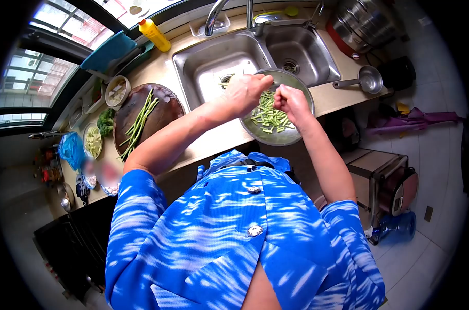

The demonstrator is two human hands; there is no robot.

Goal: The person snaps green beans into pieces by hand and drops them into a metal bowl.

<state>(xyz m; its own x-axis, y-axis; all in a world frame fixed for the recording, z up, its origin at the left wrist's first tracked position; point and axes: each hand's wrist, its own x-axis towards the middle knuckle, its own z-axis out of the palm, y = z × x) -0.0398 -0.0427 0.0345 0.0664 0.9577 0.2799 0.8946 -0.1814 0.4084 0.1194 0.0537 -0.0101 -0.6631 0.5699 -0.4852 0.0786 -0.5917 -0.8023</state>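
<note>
Cut green bean pieces [269,114] lie in a wide metal bowl [291,138] at the counter's front edge, partly over the sink rim. Above the bowl, my left hand [247,94] is closed, thumb and fingers pinched together. Close to its right, my right hand [292,103] is also closed in a pinch over the bean pieces. A small gap separates the two hands. Whatever is between the fingertips is too small to make out. Whole long green beans [139,124] rest in a bunch on a round dark chopping board [164,103] to the left.
Behind the bowl is a two-basin steel sink [193,64] with a faucet [213,18]. A small saucepan [369,80] sits right; a yellow bottle [154,35] stands back left. Broccoli [106,122], a plate of cut vegetables [93,140] and a white bowl [117,91] surround the board.
</note>
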